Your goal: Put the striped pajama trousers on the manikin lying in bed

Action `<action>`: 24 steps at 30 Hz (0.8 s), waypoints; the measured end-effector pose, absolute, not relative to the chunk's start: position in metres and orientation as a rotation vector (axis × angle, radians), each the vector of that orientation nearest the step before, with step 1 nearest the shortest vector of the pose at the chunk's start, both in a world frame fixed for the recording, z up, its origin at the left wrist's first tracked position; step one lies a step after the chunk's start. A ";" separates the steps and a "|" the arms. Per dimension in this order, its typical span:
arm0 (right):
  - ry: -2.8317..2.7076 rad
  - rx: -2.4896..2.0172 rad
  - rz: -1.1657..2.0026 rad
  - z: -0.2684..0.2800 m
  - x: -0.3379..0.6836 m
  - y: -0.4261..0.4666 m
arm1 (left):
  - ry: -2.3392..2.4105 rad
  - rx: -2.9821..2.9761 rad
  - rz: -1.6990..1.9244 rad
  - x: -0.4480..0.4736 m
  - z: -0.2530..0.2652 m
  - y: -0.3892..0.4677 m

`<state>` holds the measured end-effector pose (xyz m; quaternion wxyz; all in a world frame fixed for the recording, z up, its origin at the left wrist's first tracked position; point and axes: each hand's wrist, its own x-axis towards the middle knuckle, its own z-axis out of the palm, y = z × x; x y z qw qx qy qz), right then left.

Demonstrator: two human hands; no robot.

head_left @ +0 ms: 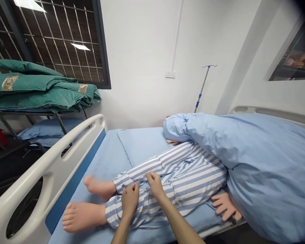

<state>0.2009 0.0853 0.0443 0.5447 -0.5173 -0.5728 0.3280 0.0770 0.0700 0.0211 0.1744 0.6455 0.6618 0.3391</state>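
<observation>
A manikin lies on the bed in blue-and-white striped trousers [198, 183], with its bare near foot [83, 217] and far foot [99, 187] towards the footboard. Over the near leg's lower part, my left hand [130, 200] is closed in a fist on the trouser cloth. My right hand [155, 185] is also closed, a little farther up, between the two legs. Both hands' fingertips are hidden, along with the cloth under them. A light blue quilt [264, 152] covers the upper body. The manikin's near hand [227, 206] lies palm-down beside the hip.
The white footboard [73, 134] rises at the left end of the bed, and a headboard [274, 113] at the right. Green folded bedding [40, 91] is piled on a rack by the barred window. Behind the bed stands a drip pole [203, 86] against the wall.
</observation>
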 end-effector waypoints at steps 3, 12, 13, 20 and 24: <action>-1.435 -1.270 0.733 0.027 0.198 0.081 | 1.869 1.848 0.954 0.078 0.022 0.069; -1.363 -1.206 0.812 0.030 0.205 0.080 | 1.640 1.529 1.106 0.073 0.024 0.078; -1.347 -1.202 0.822 0.031 0.206 0.080 | 1.596 1.419 1.131 0.072 0.025 0.081; -1.199 -1.136 0.937 0.024 0.209 0.087 | 1.325 1.120 1.381 0.094 0.080 0.093; -1.074 -1.100 1.019 0.022 0.211 0.090 | 1.205 1.185 1.474 0.129 0.118 0.092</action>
